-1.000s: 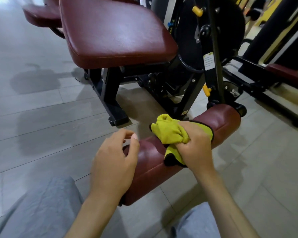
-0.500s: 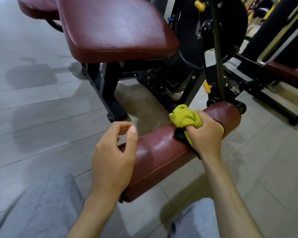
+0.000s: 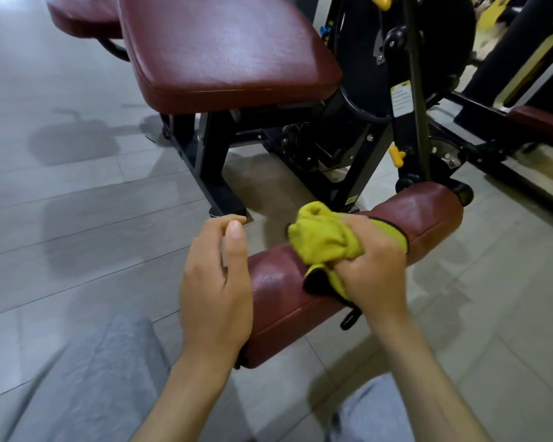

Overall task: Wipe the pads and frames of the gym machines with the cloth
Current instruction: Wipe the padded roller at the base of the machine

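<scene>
Head view. Cloth [image 3: 323, 240], yellow with black edging: bunched and gripped in the right hand [image 3: 374, 263], pressed on top of the maroon roller pad [image 3: 428, 212], about midway along it. Left hand [image 3: 214, 282]: loosely curled, nothing held, placed at the roller pad's near end. Seat pad [image 3: 224, 49], maroon, carried on a black frame [image 3: 211, 154] behind. Tiled floor [image 3: 61, 218] beneath.

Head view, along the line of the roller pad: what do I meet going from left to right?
The left hand, holding nothing → yellow cloth, bunched → right hand, gripping the cloth → bare far end of the maroon roller pad → black end cap.
</scene>
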The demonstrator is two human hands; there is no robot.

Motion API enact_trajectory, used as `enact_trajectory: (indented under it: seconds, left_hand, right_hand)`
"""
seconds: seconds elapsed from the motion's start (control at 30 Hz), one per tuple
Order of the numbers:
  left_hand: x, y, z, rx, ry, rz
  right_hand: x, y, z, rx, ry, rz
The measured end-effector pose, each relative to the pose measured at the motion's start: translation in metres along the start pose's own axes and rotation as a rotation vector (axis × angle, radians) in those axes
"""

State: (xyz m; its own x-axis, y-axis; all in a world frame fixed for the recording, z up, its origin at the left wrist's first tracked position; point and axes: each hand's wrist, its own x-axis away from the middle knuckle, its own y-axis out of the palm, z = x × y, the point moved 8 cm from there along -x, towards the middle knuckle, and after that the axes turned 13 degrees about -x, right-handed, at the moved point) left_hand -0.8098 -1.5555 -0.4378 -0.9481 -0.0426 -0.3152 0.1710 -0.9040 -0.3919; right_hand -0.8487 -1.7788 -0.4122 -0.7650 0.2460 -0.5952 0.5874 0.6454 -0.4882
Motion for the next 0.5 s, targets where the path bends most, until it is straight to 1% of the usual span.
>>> enact_trajectory:
  seconds: [0.1,0.2,0.3,0.4,0.5]
  left_hand:
    - [0.0,0.001,0.0,-0.033,-0.003,0.023]
    - [-0.001,0.0,-0.001,-0.022,-0.011,0.028]
    - [-0.001,-0.002,0.0,-0.014,-0.007,0.035]
    - [0.0,-0.002,0.002,0.008,-0.003,0.011]
    - [0.002,-0.001,0.009,-0.053,0.072,-0.009]
  right_hand:
    - [-0.011,-0.014,0.027,0.015,0.161,0.129]
    - [-0.001,0.004,0.017,0.04,0.212,0.122]
    - [0.021,0.027,-0.023,0.011,0.145,0.065]
    - [0.041,0.055,-0.067,-0.039,0.049,-0.085]
    - [0.034,0.056,-0.068,-0.087,-0.027,-0.16]
